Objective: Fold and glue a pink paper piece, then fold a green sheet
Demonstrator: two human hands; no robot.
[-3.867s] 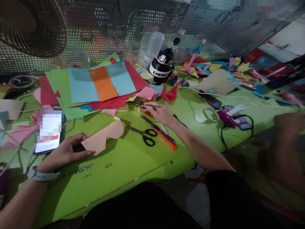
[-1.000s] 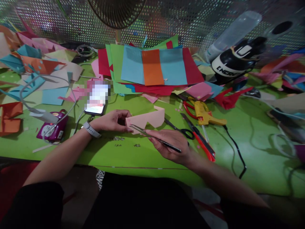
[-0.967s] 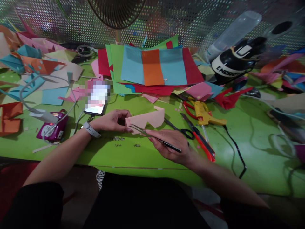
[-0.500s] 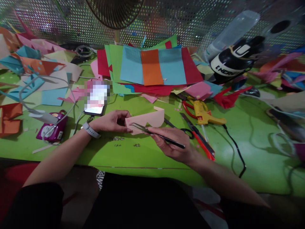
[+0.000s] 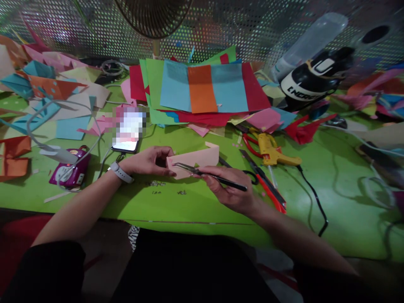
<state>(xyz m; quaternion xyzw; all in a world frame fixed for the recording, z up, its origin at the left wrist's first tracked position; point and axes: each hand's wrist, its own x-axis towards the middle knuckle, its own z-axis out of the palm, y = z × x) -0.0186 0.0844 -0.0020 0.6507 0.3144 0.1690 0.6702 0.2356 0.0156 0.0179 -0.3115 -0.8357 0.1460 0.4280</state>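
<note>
Between thumb and fingers, my left hand pinches the left end of a folded pale pink paper piece, held just above the green table. In my right hand is a pair of dark tweezers with bent silvery tips. Those tips point left and lie over the paper's left part, near a small pink mark close to my left thumb. Whether the tips grip anything is too small to tell. Little dark bits lie on the table below the paper.
Beside my right hand lie a red utility knife, partly hidden scissors and a yellow glue gun. Coloured paper sheets are stacked behind. A lit phone and a purple device with cables are on the left.
My right hand and the tweezers have shifted very slightly, with the tips still over the paper's left part. My left hand keeps its hold on the paper.
</note>
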